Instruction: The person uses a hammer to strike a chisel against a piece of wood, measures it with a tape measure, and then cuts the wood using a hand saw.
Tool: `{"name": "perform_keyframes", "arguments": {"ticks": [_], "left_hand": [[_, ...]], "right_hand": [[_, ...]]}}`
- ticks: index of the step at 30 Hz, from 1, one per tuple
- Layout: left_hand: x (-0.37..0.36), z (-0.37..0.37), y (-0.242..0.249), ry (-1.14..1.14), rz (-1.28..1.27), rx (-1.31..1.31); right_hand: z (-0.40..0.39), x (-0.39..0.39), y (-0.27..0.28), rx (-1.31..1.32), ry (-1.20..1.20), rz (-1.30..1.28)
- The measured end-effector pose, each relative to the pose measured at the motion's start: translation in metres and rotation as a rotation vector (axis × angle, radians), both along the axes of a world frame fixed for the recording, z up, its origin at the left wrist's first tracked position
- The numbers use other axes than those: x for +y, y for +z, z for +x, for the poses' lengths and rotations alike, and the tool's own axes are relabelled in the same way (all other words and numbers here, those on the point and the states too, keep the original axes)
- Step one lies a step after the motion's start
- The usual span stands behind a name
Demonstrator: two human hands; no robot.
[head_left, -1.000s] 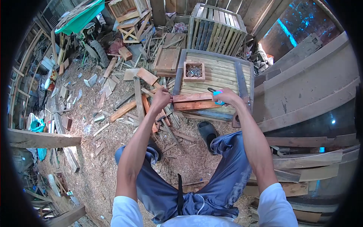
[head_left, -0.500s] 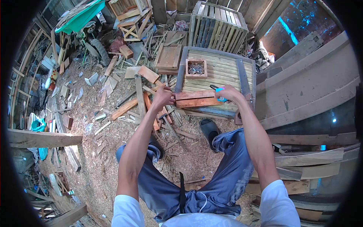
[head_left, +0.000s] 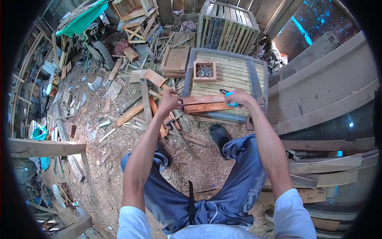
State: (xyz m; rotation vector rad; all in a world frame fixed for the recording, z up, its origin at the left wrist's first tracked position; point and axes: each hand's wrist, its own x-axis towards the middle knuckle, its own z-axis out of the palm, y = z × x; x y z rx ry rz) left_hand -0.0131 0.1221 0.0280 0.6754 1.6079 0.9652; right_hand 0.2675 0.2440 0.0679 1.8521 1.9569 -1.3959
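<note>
On the slatted wooden crate (head_left: 234, 67) lies a reddish-brown wooden piece (head_left: 205, 106) with a lengthwise line between its upper and lower faces. My left hand (head_left: 170, 102) is closed at its left end, with fingertips against the wood. Near the right end, my right hand (head_left: 240, 97) grips a blue tape measure (head_left: 229, 98) with a black strap loop. Whether the blade is drawn out along the wood cannot be made out. Beyond the wood stands a small square wooden box (head_left: 205, 79) holding what look like nails. A handsaw (head_left: 254, 81) lies along the crate's right side.
A hammer (head_left: 181, 137) leans by my feet amid offcuts and shavings. A second slatted crate (head_left: 227, 30) stands behind. Long boards (head_left: 326, 85) line the right side, and a beam (head_left: 47, 147) juts in at left.
The view has shifted very slightly. Both hands, the wooden piece and the tape measure keep nearly the same positions.
</note>
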Motion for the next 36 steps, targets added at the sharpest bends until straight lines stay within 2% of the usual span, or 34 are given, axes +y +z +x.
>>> {"name": "perform_keyframes", "arguments": {"ticks": [14,17,20,23,26,29,30,34,35,36], "left_hand": [[-0.001,-0.001,0.003,0.001,-0.012,-0.035],[-0.002,-0.002,0.006,-0.035,-0.003,0.097],[-0.001,-0.007,0.012,-0.079,0.156,0.372],[-0.002,0.001,0.037,-0.107,0.259,0.358],[-0.013,0.022,0.065,-0.173,0.357,0.309],[-0.031,0.039,0.082,-0.288,0.494,0.388],[-0.036,0.044,0.086,-0.302,0.465,0.357],[-0.050,0.058,0.098,-0.220,0.507,0.230],[-0.053,0.057,0.100,-0.190,0.498,0.213],[-0.052,0.052,0.097,-0.196,0.503,0.185]], "right_hand": [[0.000,0.000,-0.002,0.007,0.022,0.018],[0.000,0.009,-0.006,0.010,0.084,0.015],[0.001,0.001,-0.005,0.152,0.015,0.251],[-0.006,-0.009,0.007,0.334,0.119,0.232],[-0.025,-0.023,0.025,0.689,-0.104,-0.183],[-0.045,-0.040,0.044,0.827,-0.178,-0.344],[-0.049,-0.044,0.045,0.858,-0.205,-0.400],[-0.070,-0.079,0.047,1.020,-0.360,-0.506],[-0.071,-0.081,0.037,1.057,-0.312,-0.535],[-0.074,-0.086,0.041,1.006,-0.314,-0.435]]}}
